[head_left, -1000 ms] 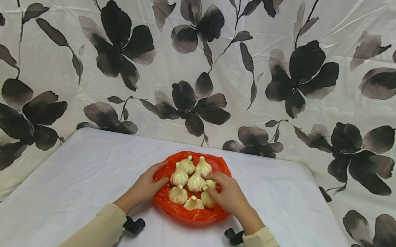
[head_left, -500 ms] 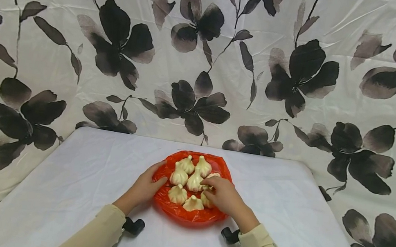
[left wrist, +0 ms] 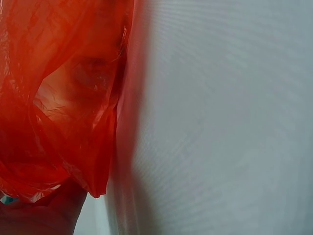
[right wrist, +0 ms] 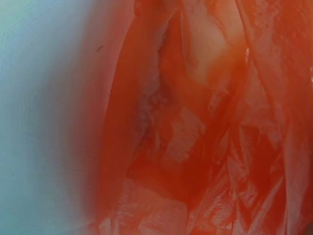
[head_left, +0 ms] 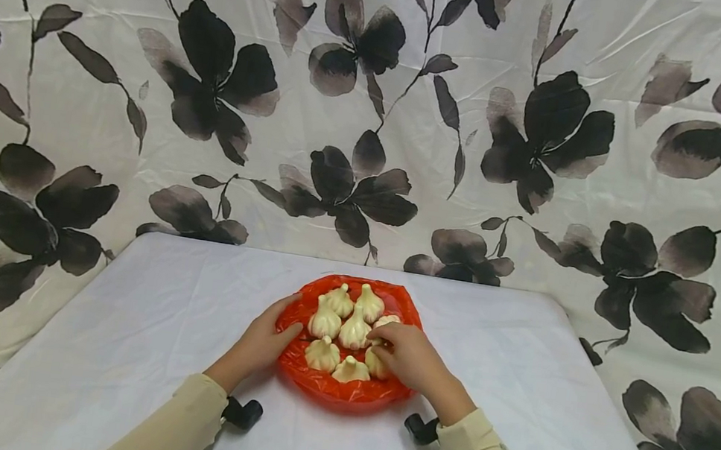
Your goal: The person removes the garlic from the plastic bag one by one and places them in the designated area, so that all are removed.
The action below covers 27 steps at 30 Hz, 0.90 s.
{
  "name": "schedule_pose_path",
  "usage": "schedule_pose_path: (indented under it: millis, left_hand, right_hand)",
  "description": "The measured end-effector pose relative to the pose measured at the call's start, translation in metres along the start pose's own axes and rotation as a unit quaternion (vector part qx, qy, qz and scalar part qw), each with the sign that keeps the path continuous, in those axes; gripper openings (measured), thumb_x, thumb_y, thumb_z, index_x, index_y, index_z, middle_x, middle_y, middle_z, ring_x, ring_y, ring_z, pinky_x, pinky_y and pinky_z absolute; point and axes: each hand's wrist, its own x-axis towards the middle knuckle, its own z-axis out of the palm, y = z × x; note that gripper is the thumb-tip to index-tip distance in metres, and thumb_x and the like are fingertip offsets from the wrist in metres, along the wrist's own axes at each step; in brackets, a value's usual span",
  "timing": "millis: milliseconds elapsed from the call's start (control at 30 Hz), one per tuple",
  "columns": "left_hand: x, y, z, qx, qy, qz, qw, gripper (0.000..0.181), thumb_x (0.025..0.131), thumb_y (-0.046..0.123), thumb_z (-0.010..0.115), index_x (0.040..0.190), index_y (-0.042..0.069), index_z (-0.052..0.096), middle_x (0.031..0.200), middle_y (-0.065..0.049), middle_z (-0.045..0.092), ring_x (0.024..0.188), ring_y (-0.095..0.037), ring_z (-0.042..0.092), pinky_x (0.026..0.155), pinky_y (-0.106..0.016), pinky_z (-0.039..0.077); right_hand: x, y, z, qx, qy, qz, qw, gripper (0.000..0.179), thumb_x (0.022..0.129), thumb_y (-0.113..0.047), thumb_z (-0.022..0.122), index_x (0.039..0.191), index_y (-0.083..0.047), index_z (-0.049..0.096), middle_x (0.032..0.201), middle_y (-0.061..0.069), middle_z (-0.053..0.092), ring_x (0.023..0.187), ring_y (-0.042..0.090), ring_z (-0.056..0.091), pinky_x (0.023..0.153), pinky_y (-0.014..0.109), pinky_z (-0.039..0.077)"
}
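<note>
Several pale garlic bulbs (head_left: pixel 355 333) sit in an open red plastic bag (head_left: pixel 333 394) at the middle of the table, most with their stems up. My left hand (head_left: pixel 262 337) holds the bag's left side, thumb over the rim. In the left wrist view the red bag (left wrist: pixel 63 98) covers most of this hand, and only a part shows at the lower left. My right hand (head_left: pixel 413 358) reaches over the right rim and pinches the top of a garlic bulb (head_left: pixel 377 364), partly hidden under the fingers. The red bag (right wrist: pixel 195 147) fills most of the right wrist view.
A white cloth (head_left: pixel 505 370) covers the table, whose far edge lies just behind the bag. Behind it hangs a pale curtain (head_left: pixel 467 13) with dark flowers. Black wrist cameras (head_left: pixel 243 413) sit below both hands.
My right hand has moved slightly left and inward, its fingers closing at the bulb's top. A bulb behind it shows more. My left hand stays at the bag's side.
</note>
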Motion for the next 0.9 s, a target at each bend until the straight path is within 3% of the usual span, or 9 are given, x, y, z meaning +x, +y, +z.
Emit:
schedule_pose_path:
  millis: [200,500,900]
  left_hand:
    - [0.000,-0.003,0.001,-0.006,0.001,0.005,1.0000,0.060,0.097,0.028,0.056,0.151,0.028,0.030,0.157,-0.011,0.031,0.143,-0.039,0.032,0.111,-0.057,0.035]
    - [0.000,-0.004,-0.001,-0.011,0.003,0.009,0.9999,0.059,0.098,0.035,0.055,0.151,0.027,0.031,0.157,-0.011,0.032,0.144,-0.038,0.031,0.113,-0.057,0.033]
    - [0.000,-0.004,-0.001,-0.016,0.004,0.006,0.9998,0.058,0.099,0.033,0.053,0.152,0.026,0.031,0.157,-0.012,0.032,0.144,-0.039,0.030,0.113,-0.058,0.031]
  right_hand:
    - [-0.002,0.000,-0.005,-0.006,0.025,-0.005,0.9996,0.018,0.088,-0.014,0.069,0.105,-0.014,0.073,0.099,-0.003,0.073,0.088,0.011,0.065,0.083,0.033,0.057]
    - [-0.002,-0.002,-0.016,0.002,0.053,-0.004,0.9986,0.024,0.088,-0.014,0.070,0.112,-0.015,0.072,0.109,-0.001,0.072,0.105,0.019,0.067,0.092,0.039,0.055]
    - [-0.005,-0.002,-0.036,0.011,0.095,-0.031,0.9949,0.023,0.088,-0.013,0.070,0.111,-0.015,0.072,0.105,0.002,0.073,0.097,0.018,0.069,0.085,0.036,0.058]
